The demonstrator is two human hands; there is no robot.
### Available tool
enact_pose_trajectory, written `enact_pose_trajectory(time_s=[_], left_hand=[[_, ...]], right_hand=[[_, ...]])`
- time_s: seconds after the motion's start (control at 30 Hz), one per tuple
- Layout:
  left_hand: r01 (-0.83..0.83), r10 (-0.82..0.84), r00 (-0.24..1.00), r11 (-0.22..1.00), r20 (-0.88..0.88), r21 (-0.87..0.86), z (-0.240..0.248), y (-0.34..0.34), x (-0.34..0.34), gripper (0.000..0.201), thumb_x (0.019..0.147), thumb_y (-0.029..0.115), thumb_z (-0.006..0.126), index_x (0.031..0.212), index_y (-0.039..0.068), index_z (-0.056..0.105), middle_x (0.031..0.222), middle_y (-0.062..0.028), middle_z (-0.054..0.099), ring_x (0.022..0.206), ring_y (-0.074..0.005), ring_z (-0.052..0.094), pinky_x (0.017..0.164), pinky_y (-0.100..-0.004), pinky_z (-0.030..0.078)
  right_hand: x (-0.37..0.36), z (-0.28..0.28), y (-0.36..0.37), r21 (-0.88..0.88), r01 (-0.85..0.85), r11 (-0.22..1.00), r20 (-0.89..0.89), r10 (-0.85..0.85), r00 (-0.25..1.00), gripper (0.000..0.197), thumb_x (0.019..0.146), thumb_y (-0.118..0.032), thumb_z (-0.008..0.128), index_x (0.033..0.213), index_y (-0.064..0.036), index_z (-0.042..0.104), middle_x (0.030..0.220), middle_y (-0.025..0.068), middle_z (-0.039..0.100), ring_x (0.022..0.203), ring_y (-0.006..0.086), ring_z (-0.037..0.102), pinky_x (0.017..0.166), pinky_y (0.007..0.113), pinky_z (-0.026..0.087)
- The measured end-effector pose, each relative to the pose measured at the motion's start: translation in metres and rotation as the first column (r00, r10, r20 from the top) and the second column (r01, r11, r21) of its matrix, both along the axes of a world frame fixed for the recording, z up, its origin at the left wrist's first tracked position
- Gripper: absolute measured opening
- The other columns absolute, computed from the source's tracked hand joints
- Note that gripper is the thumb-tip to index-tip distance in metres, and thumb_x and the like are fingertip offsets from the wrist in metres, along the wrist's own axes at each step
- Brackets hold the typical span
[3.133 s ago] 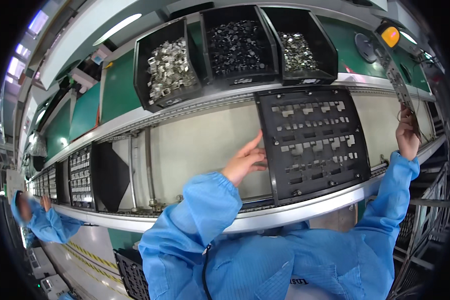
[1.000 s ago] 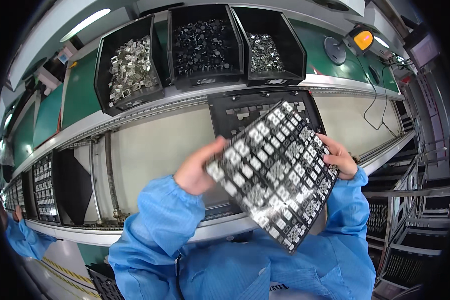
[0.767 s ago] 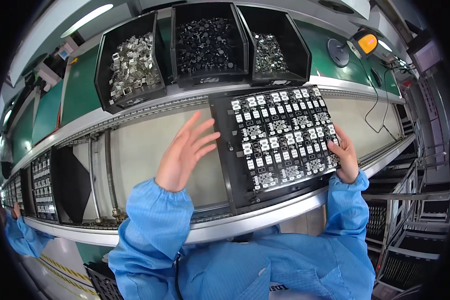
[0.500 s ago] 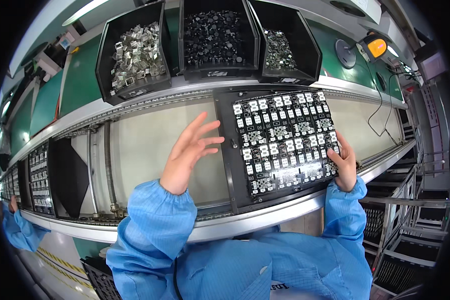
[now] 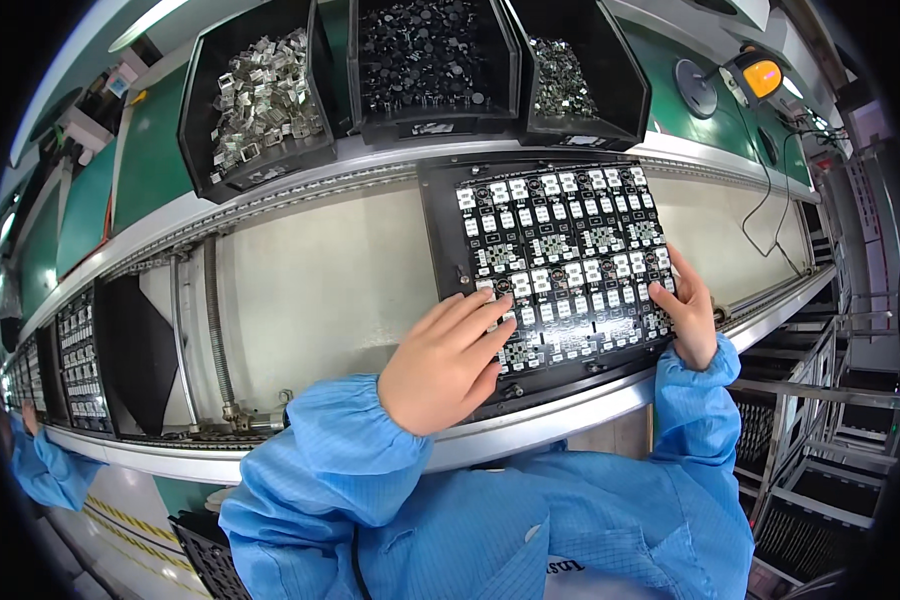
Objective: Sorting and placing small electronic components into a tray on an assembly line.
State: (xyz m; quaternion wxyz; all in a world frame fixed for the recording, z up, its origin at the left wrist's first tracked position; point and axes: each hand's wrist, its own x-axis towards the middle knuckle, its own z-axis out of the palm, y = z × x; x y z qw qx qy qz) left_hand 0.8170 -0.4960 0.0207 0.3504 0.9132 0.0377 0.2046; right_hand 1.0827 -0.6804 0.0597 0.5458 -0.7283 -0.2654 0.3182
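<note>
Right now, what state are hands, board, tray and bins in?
Board: lying on the tray
Tray: mostly covered
Left hand: fingers over board's left side
Right hand: gripping board's right edge
Left bin: open, silver parts inside
Middle bin: open, dark parts inside
Right bin: open, shiny parts inside

Open belt (image 5: 315, 290) left of black frame (image 5: 446, 225), 3 bins (image 5: 390, 132) behind

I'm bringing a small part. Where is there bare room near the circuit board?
Widest: the pale surface left of the black tray, up to the ribbed rod. A smaller patch lies beyond the right hand, a cable across its right end. Crowded: the tray, mostly covered by the circuit board and left hand, and the three bins behind.
</note>
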Motion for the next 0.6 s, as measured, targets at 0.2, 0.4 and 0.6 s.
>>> enact_pose_trajectory(time_s=[0.2, 0.4, 0.6], left_hand=[[-0.011, 0.032, 0.992, 0.987, -0.125, 0.162, -0.007, -0.009, 0.000, 0.046, 0.074, 0.015, 0.066, 0.115, -0.005, 0.056, 0.130, -0.0170, 0.049, 0.123, -0.0298, 0.045, 0.105, -0.0442, 0.033], [-0.003, 0.058, 0.976, 0.967, -0.208, 0.256, 0.001, -0.013, 0.000, 0.047, 0.075, 0.020, 0.066, 0.113, -0.007, 0.056, 0.127, -0.0201, 0.051, 0.122, -0.0301, 0.046, 0.105, -0.0442, 0.033], [0.025, 0.045, 0.963, 0.967, -0.267, 0.254, 0.004, -0.013, 0.003, 0.051, 0.074, 0.022, 0.067, 0.113, -0.009, 0.056, 0.127, -0.0229, 0.050, 0.122, -0.0317, 0.047, 0.105, -0.0439, 0.032]], right_hand=[[-0.002, -0.009, -0.006, -0.123, -0.046, 0.991, 0.310, 0.083, 0.947, 0.056, 0.085, 0.001, 0.056, 0.136, 0.0068, 0.034, 0.129, 0.0144, 0.048, 0.118, 0.0191, 0.047, 0.101, 0.030, 0.034], [0.006, -0.002, -0.003, -0.324, -0.040, 0.945, 0.669, 0.259, 0.697, 0.053, 0.079, -0.007, 0.065, 0.128, -0.0001, 0.049, 0.100, 0.0059, 0.048, 0.090, 0.0152, 0.046, 0.079, 0.023, 0.037], [-0.010, 0.011, 0.000, -0.341, -0.104, 0.934, 0.785, 0.344, 0.515, 0.062, 0.070, -0.004, 0.068, 0.129, -0.0049, 0.049, 0.126, 0.0146, 0.045, 0.113, 0.0300, 0.043, 0.099, 0.037, 0.033]])
